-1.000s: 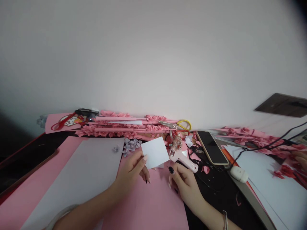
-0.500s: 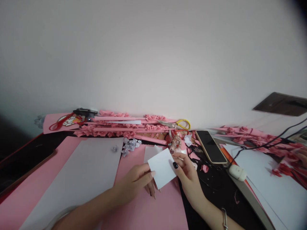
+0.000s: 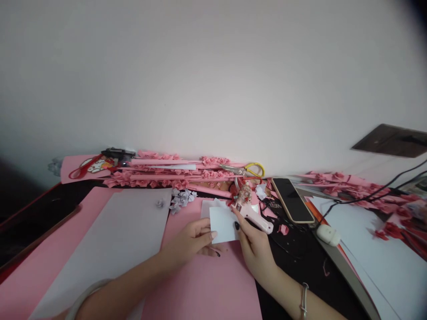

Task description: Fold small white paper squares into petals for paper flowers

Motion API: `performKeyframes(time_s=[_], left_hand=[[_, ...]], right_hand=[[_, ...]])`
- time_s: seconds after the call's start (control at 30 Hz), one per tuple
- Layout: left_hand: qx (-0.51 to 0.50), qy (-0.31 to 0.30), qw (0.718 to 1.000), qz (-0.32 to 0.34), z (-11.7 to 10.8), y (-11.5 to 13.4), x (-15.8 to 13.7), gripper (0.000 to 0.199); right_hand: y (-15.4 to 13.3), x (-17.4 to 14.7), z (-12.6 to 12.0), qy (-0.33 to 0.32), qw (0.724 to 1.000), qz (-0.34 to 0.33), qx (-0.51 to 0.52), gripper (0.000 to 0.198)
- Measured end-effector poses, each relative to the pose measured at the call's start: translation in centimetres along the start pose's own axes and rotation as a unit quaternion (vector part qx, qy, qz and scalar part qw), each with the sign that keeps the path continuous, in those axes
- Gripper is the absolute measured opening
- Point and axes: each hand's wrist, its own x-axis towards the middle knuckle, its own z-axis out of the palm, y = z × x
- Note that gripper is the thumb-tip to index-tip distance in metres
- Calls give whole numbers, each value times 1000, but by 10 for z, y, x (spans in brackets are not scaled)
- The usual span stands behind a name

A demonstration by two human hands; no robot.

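Between my two hands is a small white square of paper (image 3: 224,225), held above a large pink sheet (image 3: 203,289). My left hand (image 3: 193,240) pinches its left edge, thumb on top and fingers underneath. On the right edge, my right hand (image 3: 251,244) grips it with the thumb on the face; most of its other fingers are hidden. Just behind the square lie more white paper pieces (image 3: 207,207). A pale pink glue gun (image 3: 255,217) rests beyond my right hand. Small folded white paper flowers (image 3: 182,201) sit in a cluster to the left.
Bundles of pink paper flowers (image 3: 176,178) line the wall, with yellow-handled scissors (image 3: 253,170) on them. A phone (image 3: 293,200) and a white earbud case (image 3: 328,234) lie to the right, near black cables and white sheets (image 3: 376,258). A large white sheet (image 3: 116,240) covers the left side.
The white square has turned from a tilted diamond to nearly level. My right hand has shifted slightly left and down, uncovering the glue gun's handle.
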Motion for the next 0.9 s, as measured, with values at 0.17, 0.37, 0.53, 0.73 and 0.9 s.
performKeyframes(time_s=[0.17,0.37,0.53,0.73,0.9], left_hand=[[-18,22,999,-23,1,3,-3,33],[-16,3,1000,-22,2,7,-6,37],[-46,-7,999,-25,4,10,-6,40],[-85,-30,996,-11,-2,9,-3,41],[-87,-70,994,0,-4,6,-4,38]], right_hand=[[6,2,-2,-3,990,-131,-59,60],[1,6,-5,-54,979,-171,-100,66],[2,8,-5,-98,970,-190,-114,68],[4,7,-4,-133,964,-196,-118,64],[1,5,-4,-149,961,-185,-139,62]])
